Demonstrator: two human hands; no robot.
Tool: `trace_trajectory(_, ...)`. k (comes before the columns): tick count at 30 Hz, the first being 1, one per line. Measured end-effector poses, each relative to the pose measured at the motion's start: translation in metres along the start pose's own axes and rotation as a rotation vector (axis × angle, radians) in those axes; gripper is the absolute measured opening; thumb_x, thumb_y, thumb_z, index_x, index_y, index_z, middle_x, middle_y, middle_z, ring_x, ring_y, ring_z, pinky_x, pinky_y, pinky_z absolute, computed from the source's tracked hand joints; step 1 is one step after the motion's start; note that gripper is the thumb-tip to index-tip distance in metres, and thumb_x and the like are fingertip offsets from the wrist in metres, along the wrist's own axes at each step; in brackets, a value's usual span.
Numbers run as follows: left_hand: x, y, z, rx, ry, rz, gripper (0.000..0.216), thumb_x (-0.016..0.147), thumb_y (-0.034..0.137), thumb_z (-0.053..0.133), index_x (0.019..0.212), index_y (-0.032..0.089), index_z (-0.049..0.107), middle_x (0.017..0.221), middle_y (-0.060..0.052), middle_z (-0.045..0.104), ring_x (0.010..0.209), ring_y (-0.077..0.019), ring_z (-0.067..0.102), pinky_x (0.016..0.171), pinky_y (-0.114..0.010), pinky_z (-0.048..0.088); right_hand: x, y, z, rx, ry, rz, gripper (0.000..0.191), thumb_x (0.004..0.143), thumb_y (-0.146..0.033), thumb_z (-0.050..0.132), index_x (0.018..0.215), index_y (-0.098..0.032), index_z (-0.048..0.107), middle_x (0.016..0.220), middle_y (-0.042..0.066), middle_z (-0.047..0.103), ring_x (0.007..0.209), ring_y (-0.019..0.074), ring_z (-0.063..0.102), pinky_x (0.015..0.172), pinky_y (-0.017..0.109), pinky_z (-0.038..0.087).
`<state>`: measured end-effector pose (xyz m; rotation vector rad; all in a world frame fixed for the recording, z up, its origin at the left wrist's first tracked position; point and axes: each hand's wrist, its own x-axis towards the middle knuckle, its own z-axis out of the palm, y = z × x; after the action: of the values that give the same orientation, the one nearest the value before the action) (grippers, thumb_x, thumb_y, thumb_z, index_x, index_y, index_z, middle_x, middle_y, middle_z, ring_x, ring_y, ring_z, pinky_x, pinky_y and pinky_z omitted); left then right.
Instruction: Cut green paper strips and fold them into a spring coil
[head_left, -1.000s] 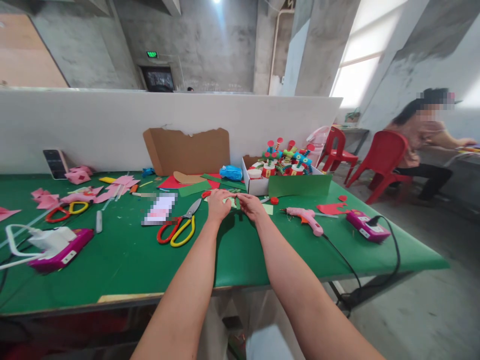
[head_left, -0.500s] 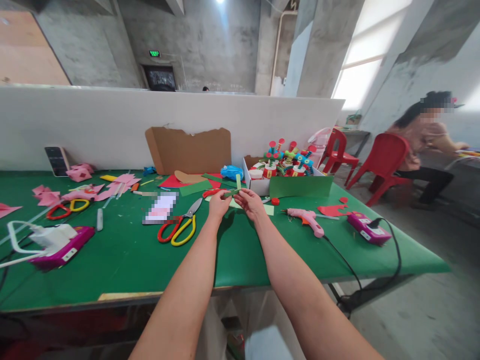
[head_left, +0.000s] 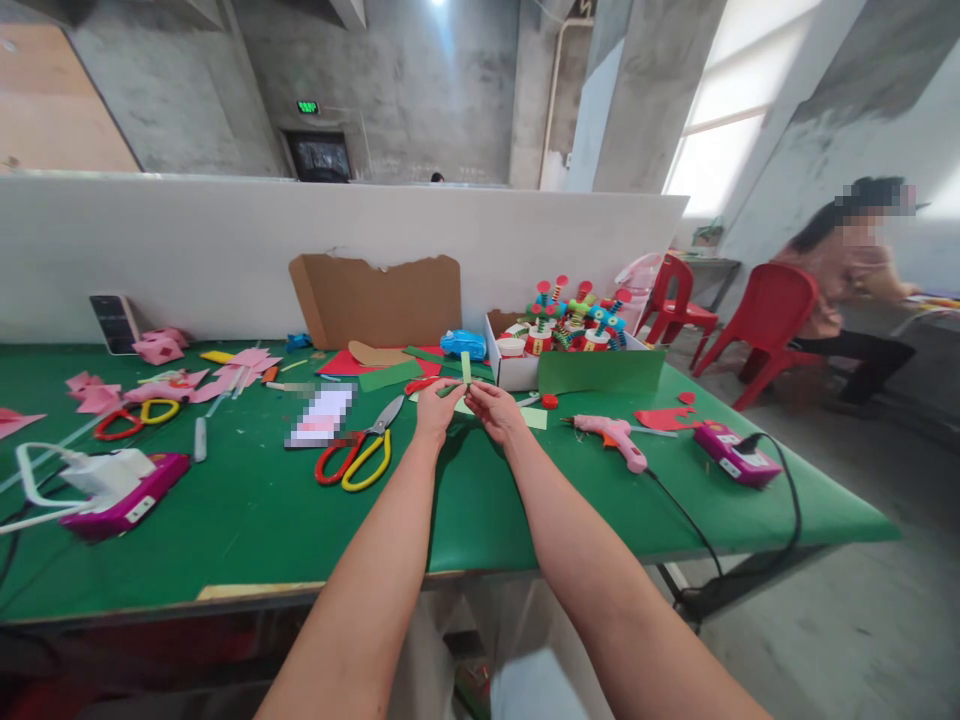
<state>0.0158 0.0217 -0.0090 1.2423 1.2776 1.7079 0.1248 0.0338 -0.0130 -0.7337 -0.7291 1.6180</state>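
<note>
My left hand and my right hand meet over the middle of the green table, fingertips pinched together on paper strips. A light green paper strip stands upright from between them. A darker green strip showed across it a moment ago; now my fingers mostly cover it. Beneath and beside my right hand lie pale green paper pieces. Left of my left arm rest large scissors with one red and one yellow handle. A pink glue gun lies right of my right hand.
A white box of colourful paper figures stands behind my right hand. Pink paper scraps, a phone and purple power strips lie around. A seated person is at the far right.
My fingertips have drawn closer together, and the light green strip has shifted slightly left. The dark green strip is now mostly covered by my fingers.
</note>
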Motion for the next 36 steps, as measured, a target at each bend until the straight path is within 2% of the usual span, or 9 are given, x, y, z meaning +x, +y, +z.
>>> trace_trajectory(7, 0.000, -0.003, 0.001, 0.051, -0.009, -0.015, 0.013, 0.058, 0.029, 0.071, 0.064, 0.018, 0.069, 0.066, -0.002, 0.068, 0.070, -0.0167, 0.059, 0.069, -0.028, 0.045, 0.004, 0.003, -0.002, -0.134, 0.086, -0.071, 0.020, 0.056, -0.024, 0.084, 0.063, -0.015, 0.067, 0.052, -0.003, 0.061, 0.048, 0.0060, 0.054, 0.057, 0.020, 0.051)
trace_trajectory(11, 0.004, -0.010, -0.002, -0.081, -0.054, -0.156, 0.021, 0.054, 0.033, 0.075, 0.066, 0.017, 0.070, 0.060, -0.001, 0.065, 0.062, -0.0142, 0.057, 0.063, -0.027, 0.043, 0.003, 0.004, -0.001, -0.166, 0.056, -0.128, 0.020, 0.056, -0.026, 0.082, 0.063, -0.015, 0.067, 0.052, -0.004, 0.062, 0.047, 0.0060, 0.053, 0.058, 0.021, 0.051)
trace_trajectory(14, 0.007, -0.015, -0.003, -0.185, -0.062, -0.212, 0.027, 0.051, 0.036, 0.078, 0.068, 0.016, 0.070, 0.060, -0.001, 0.064, 0.060, -0.0131, 0.057, 0.061, -0.026, 0.043, 0.001, 0.002, 0.000, -0.153, 0.028, -0.104, 0.018, 0.059, -0.027, 0.080, 0.065, -0.016, 0.067, 0.052, -0.003, 0.062, 0.049, 0.0070, 0.055, 0.059, 0.021, 0.052)
trace_trajectory(18, 0.009, -0.017, -0.002, -0.219, -0.040, -0.200, 0.032, 0.049, 0.038, 0.080, 0.068, 0.015, 0.069, 0.060, -0.001, 0.064, 0.059, -0.0124, 0.057, 0.059, -0.025, 0.043, -0.001, -0.003, 0.001, -0.120, 0.020, -0.067, 0.014, 0.066, -0.026, 0.076, 0.070, -0.017, 0.066, 0.058, -0.002, 0.064, 0.052, 0.0077, 0.057, 0.060, 0.022, 0.053)
trace_trajectory(21, 0.008, -0.016, -0.001, -0.235, -0.018, -0.207, 0.033, 0.049, 0.039, 0.080, 0.069, 0.015, 0.069, 0.059, -0.001, 0.063, 0.059, -0.0120, 0.056, 0.059, -0.024, 0.042, -0.001, -0.005, 0.000, -0.117, 0.073, -0.083, 0.011, 0.066, -0.020, 0.071, 0.076, -0.020, 0.066, 0.065, -0.003, 0.066, 0.052, 0.0071, 0.057, 0.058, 0.022, 0.052)
trace_trajectory(25, 0.007, -0.014, -0.001, -0.242, 0.017, -0.225, 0.034, 0.049, 0.040, 0.079, 0.070, 0.016, 0.068, 0.059, 0.000, 0.062, 0.061, -0.0120, 0.057, 0.059, -0.024, 0.041, -0.001, -0.007, -0.002, -0.060, 0.138, -0.103, 0.008, 0.064, -0.013, 0.060, 0.059, -0.019, 0.060, 0.063, -0.003, 0.066, 0.053, 0.0074, 0.057, 0.060, 0.022, 0.052)
trace_trajectory(28, 0.006, -0.013, -0.002, -0.218, 0.016, -0.232, 0.036, 0.049, 0.042, 0.079, 0.070, 0.016, 0.068, 0.060, 0.000, 0.062, 0.061, -0.0125, 0.058, 0.060, -0.025, 0.042, -0.001, -0.009, -0.003, -0.003, 0.118, -0.084, 0.011, 0.064, -0.013, 0.055, 0.055, -0.018, 0.060, 0.058, -0.002, 0.065, 0.053, 0.0089, 0.056, 0.063, 0.023, 0.053)
trace_trajectory(36, 0.007, -0.015, -0.003, -0.230, -0.003, -0.235, 0.037, 0.049, 0.042, 0.081, 0.073, 0.015, 0.069, 0.062, -0.001, 0.064, 0.061, -0.0124, 0.058, 0.058, -0.024, 0.042, -0.002, -0.011, -0.004, 0.000, 0.086, -0.108, 0.005, 0.067, -0.013, 0.064, 0.068, -0.017, 0.067, 0.063, 0.000, 0.068, 0.055, 0.0083, 0.060, 0.068, 0.023, 0.055)
